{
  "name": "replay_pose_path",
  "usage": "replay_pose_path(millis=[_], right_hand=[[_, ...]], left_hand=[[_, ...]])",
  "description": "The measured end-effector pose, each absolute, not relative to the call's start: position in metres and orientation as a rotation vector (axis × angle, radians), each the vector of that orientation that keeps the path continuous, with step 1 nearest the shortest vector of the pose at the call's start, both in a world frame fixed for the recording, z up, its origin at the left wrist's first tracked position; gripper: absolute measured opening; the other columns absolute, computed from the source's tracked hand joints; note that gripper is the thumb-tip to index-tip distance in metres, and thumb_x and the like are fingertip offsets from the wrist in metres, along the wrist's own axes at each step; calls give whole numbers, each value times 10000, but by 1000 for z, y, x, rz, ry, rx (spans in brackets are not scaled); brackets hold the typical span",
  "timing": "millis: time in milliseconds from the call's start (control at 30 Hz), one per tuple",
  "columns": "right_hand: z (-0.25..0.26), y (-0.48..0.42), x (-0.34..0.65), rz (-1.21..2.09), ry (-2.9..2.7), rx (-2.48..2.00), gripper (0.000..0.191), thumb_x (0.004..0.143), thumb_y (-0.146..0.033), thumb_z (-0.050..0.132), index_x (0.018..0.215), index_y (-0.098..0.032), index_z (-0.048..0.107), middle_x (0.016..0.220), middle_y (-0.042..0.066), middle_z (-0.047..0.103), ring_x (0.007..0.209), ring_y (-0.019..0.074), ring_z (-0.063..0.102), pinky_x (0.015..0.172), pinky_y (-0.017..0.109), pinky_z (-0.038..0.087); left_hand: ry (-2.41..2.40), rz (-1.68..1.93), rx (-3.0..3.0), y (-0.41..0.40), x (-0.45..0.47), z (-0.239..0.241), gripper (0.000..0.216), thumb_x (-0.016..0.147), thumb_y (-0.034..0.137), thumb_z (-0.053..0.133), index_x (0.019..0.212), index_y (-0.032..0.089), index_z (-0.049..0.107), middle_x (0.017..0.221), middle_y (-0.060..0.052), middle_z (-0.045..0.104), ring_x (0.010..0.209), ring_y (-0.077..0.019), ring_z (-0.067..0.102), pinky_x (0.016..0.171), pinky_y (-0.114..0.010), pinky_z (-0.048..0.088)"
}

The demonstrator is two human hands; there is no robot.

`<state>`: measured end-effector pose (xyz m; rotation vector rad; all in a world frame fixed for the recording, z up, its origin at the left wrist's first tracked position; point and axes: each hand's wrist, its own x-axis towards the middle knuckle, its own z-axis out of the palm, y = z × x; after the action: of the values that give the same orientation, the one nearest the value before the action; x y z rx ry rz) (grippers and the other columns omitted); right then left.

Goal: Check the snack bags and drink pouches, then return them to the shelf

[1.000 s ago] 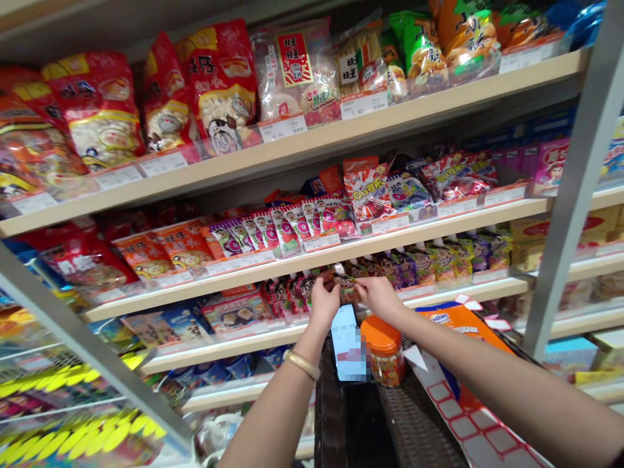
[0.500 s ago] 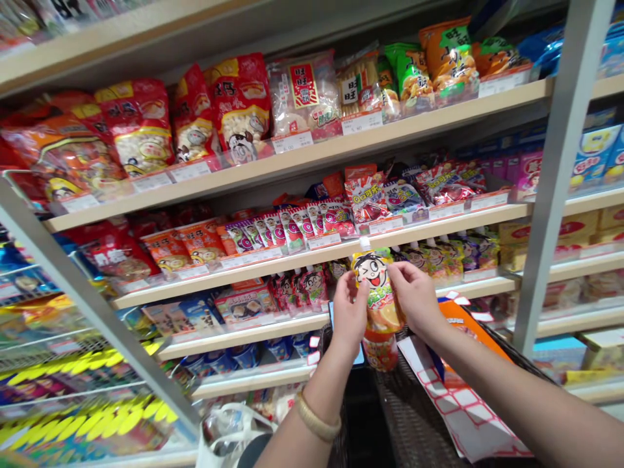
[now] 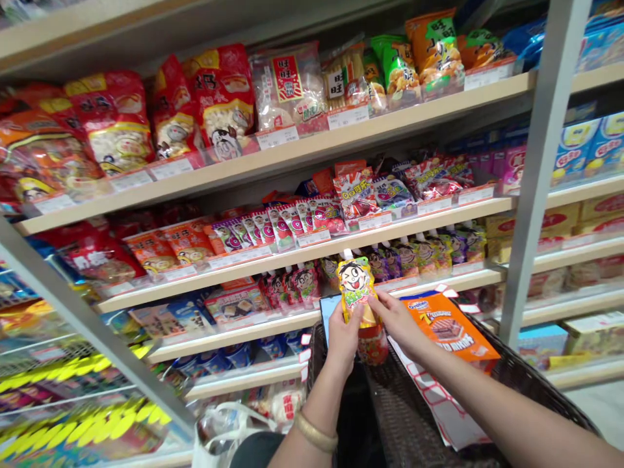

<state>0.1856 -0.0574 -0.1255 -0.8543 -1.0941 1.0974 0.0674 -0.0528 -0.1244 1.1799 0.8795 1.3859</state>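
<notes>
Nearest me, a gold bracelet (image 3: 316, 432) sits on my left wrist, above the dark wicker basket (image 3: 531, 380), which holds one plastic jar (image 3: 374, 348) and one orange wafer packet (image 3: 446, 325). My left hand (image 3: 344, 338) and right hand (image 3: 397, 320) both pinch the lower half of one yellow spouted pouch (image 3: 357, 286), each grip closed on it, neither nearer. It stands upright, long axis vertical, cap up, over the basket's far end. Behind it, the shelf (image 3: 273, 324) carries a row of similar pouches, too crowded to count.

Basket (image 3: 536, 383) mouth open; shelves (image 3: 429, 227) seemingly packed.
</notes>
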Motion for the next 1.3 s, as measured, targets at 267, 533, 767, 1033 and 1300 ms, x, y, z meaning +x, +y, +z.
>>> replay_pose_path(millis=[267,533,767,1033,1300], right_hand=[[-138,-55,189,969,-1236,-912,394,842,-552,572,1021,-215,672,991,50,738,920,261,664,841,378,522],[-143,-58,188,907,-1253,-923,366,871,-513,557,1045,-208,660,1052,64,728,980,268,656,897,389,506],[-152,-57,189,933,-1294,-890,343,870,-457,592,1108,-212,624,1129,72,700,974,258,654,905,397,518],[-151,-58,190,899,-1314,-918,289,870,-448,587,1045,-223,632,1109,63,705,936,247,657,890,385,530],[-153,-59,190,892,-1328,-923,320,876,-463,584,1080,-219,615,1106,66,701,942,241,657,905,387,526]], left_hand=[[831,1313,1316,-58,61,-131,545,674,388,817,1130,153,632,1126,-114,721,998,-233,685,917,-337,519],[846,1313,1390,-60,61,-131,585,622,321,846,1132,165,605,1111,-91,710,992,-220,667,912,-324,511],[826,1308,1394,-62,61,-129,565,593,276,849,1085,158,597,1060,-79,709,945,-200,665,882,-306,513],[840,1287,1373,-65,61,-127,572,582,246,839,1100,169,608,1057,-63,723,937,-190,676,878,-295,518],[828,1283,1359,-65,60,-128,628,577,263,858,1140,158,601,1127,-101,715,995,-221,680,908,-315,517]])
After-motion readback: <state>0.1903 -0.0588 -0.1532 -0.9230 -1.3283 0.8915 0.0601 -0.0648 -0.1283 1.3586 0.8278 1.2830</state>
